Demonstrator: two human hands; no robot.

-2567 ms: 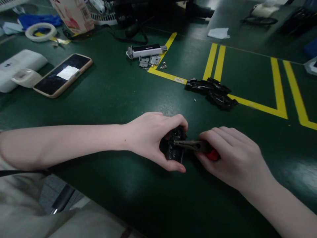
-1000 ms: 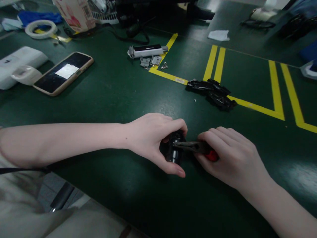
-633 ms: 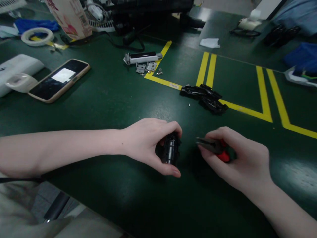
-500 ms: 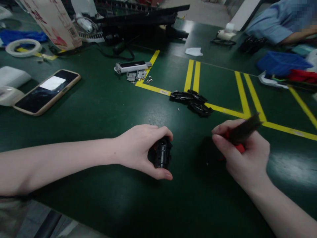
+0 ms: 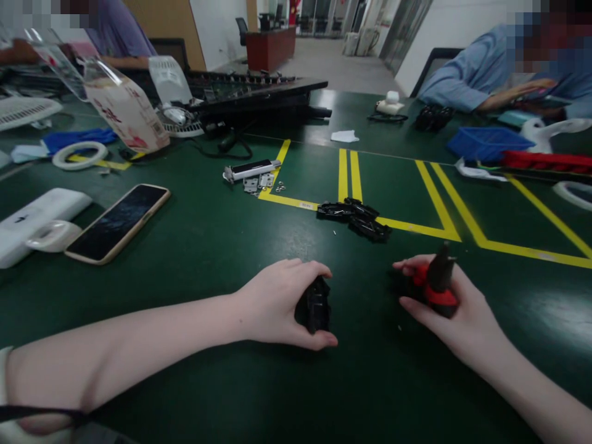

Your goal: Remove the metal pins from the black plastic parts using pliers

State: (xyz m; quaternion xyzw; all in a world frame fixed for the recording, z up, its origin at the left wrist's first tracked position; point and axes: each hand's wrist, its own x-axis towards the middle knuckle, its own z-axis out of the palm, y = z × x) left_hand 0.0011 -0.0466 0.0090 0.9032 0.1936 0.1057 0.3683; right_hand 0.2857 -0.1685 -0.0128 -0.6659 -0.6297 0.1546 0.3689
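Black part [image 5: 318,305]: clasped in the left hand [image 5: 277,302], thumb at its near end, a fingertip at its far end; contact with the green surface [image 5: 231,394] cannot be confirmed.
Pliers [image 5: 441,276]: to the right of the black part, well apart from it; retained in the right hand [image 5: 469,314], nose pointing upward, thumb and forefinger spread.
Hands: apart from each other, each closed about its own item.
Black pieces [image 5: 370,228]: in a pile beyond the black part and slightly right, lying across yellow tape [image 5: 411,227].
White-and-black device [image 5: 252,170]: farther beyond the black part, to its left; metal plates [image 5: 251,184] and small rings [image 5: 280,186] just beside.
Phone [image 5: 120,225]: well left of the black part, screen up.
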